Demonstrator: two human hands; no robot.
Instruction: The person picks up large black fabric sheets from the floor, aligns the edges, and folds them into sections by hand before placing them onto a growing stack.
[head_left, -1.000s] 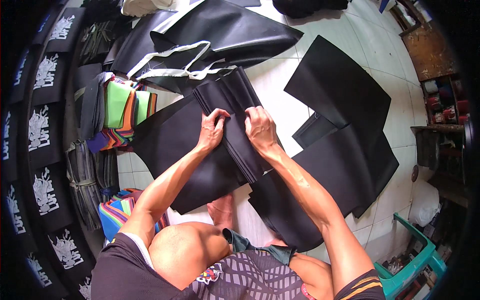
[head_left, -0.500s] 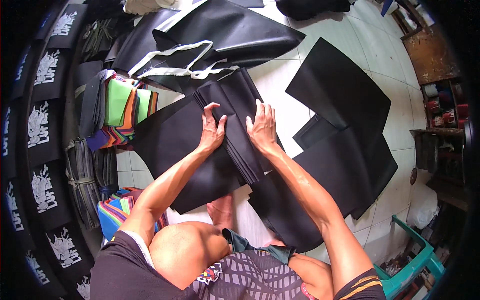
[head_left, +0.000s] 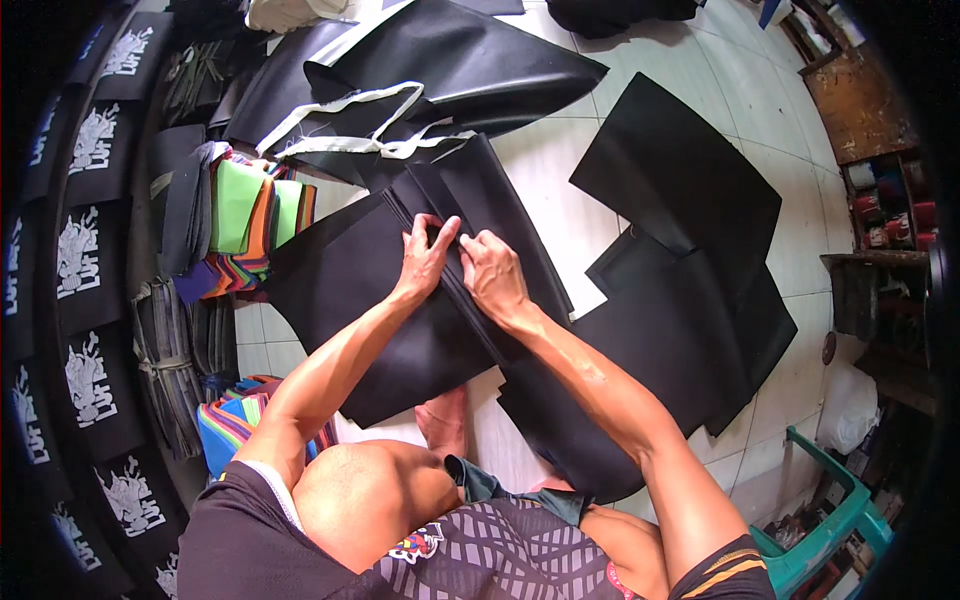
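My left hand [head_left: 428, 262] and my right hand [head_left: 490, 280] are close together over a stack of black strips [head_left: 478, 318]. The strips look like smooth leatherette, and they lie slantwise in front of me. The left thumb and curled fingers grip the stack from its left side. On its right side the right fingers are bent in and pinch the layers, their tips partly hidden. Under the stack lie wide black sheets [head_left: 355, 290], their edges spread out to both sides.
More black sheets [head_left: 700, 180] overlap on the tiled floor [head_left: 780, 230] to the right. Glossy black material with a white strip [head_left: 400, 148] lies beyond. Coloured fabric pieces [head_left: 238, 205] are piled at the left. A green plastic stool [head_left: 830, 520] stands lower right.
My right hand has moved left and a little nearer, its spread fingers now curled in. The stack looks narrower, squeezed between both hands. My left hand has shifted slightly right and nearer.
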